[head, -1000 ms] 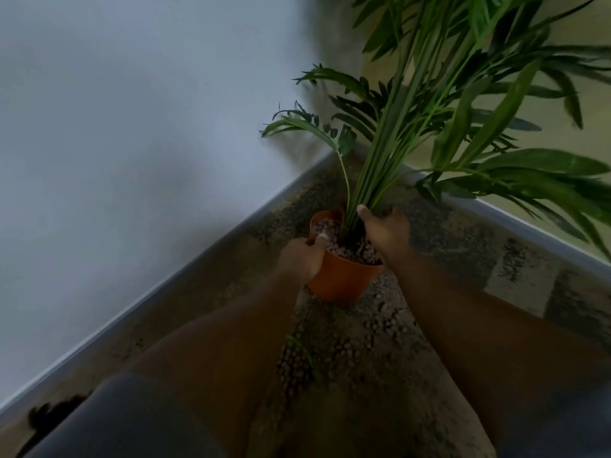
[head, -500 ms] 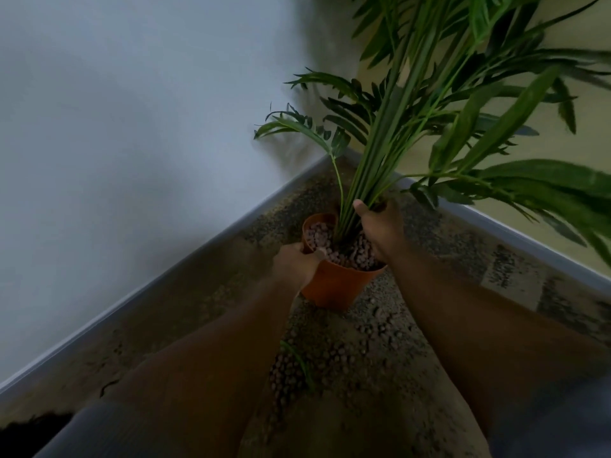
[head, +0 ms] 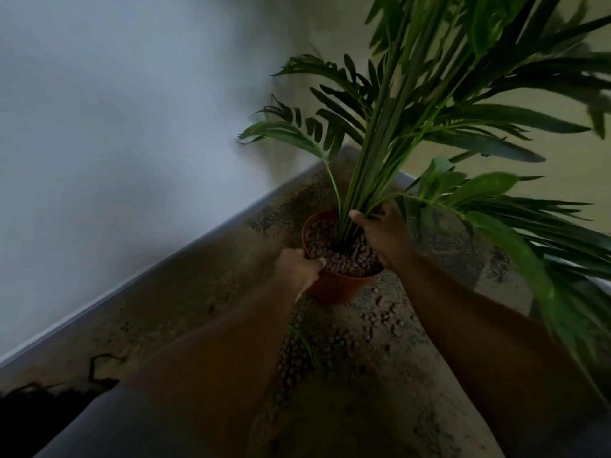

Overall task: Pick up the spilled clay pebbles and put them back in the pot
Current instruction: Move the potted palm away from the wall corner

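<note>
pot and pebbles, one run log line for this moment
left hand: grips pot rim | right hand: holds plant stems | spilled clay pebbles: on floor | phase: steadying pot

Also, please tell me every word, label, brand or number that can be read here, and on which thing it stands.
None: no text shows anywhere.
The orange pot bears no label on the side in view.
The wall and the carpet carry no readable signs.
</note>
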Action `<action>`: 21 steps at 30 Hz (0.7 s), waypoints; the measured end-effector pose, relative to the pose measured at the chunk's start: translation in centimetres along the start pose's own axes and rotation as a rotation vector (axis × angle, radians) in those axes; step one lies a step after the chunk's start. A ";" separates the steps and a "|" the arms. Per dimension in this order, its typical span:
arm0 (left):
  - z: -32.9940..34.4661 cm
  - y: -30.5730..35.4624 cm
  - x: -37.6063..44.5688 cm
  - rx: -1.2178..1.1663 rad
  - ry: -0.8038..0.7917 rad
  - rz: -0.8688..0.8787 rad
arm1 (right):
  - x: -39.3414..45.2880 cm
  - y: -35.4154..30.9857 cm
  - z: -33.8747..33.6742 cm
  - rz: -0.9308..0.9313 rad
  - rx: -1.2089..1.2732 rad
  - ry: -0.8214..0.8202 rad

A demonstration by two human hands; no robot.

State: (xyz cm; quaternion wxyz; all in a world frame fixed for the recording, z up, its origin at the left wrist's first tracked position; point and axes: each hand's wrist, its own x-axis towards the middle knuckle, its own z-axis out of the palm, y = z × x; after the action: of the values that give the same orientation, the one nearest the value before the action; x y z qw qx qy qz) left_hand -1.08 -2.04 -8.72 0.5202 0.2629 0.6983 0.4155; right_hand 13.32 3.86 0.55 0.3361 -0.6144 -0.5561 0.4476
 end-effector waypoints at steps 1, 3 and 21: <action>-0.1 -0.3 0.0 0.008 -0.005 -0.001 | -0.6 0.0 0.2 -0.015 -0.001 0.008; -0.3 -0.7 0.0 -0.001 -0.004 -0.008 | -0.8 1.0 0.7 -0.048 0.006 0.001; -2.2 -2.9 -0.7 0.181 -0.027 0.178 | 11.4 14.9 1.6 -0.027 -0.080 0.047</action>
State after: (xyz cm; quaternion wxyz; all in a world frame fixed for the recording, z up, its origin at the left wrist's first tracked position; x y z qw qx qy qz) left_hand -2.75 -4.77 -10.61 0.4647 0.3755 0.6998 0.3917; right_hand 17.27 12.60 -15.60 0.3299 -0.6303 -0.5737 0.4059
